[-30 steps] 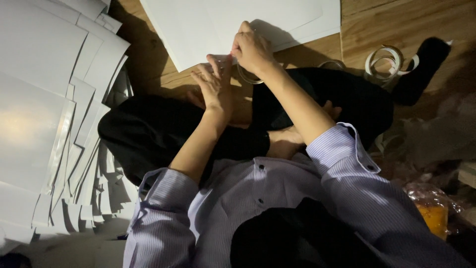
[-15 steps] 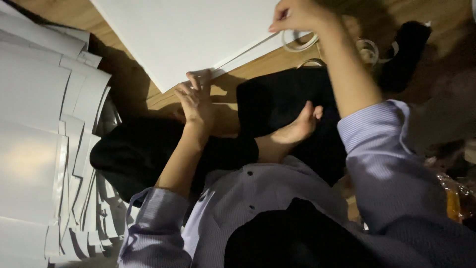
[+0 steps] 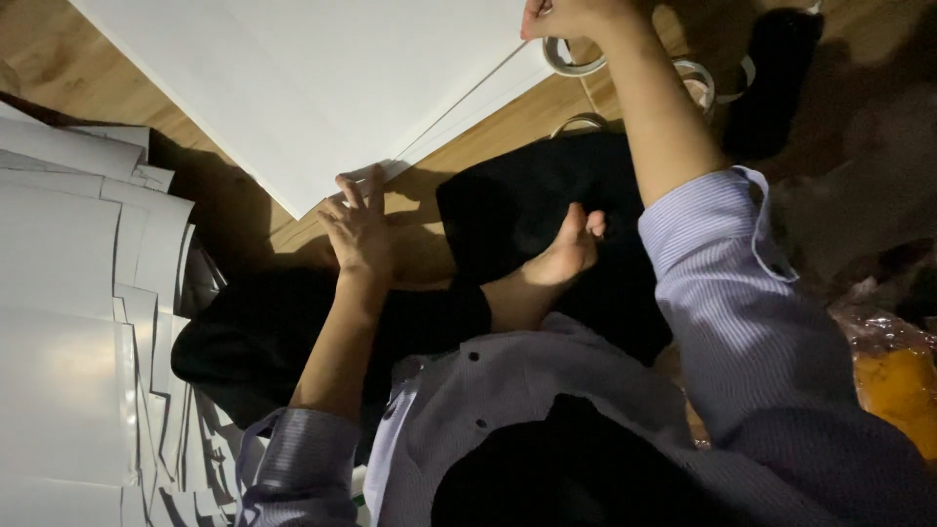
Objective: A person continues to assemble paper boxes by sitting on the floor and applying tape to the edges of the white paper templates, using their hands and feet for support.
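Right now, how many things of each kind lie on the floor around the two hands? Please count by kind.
Large white boards: 2, stacked
Tape rolls: 3 at least
Fanned pile of white sheets: 1
Orange bag: 1
Total: 7

Left hand presses the boards' corner; right hand pinches their edge.

The right hand [image 3: 566, 15] now reaches far out along the white board's [image 3: 322, 88] edge, away from the left hand [image 3: 359, 226], which has slid down to press the board's near corner, fingers spread.
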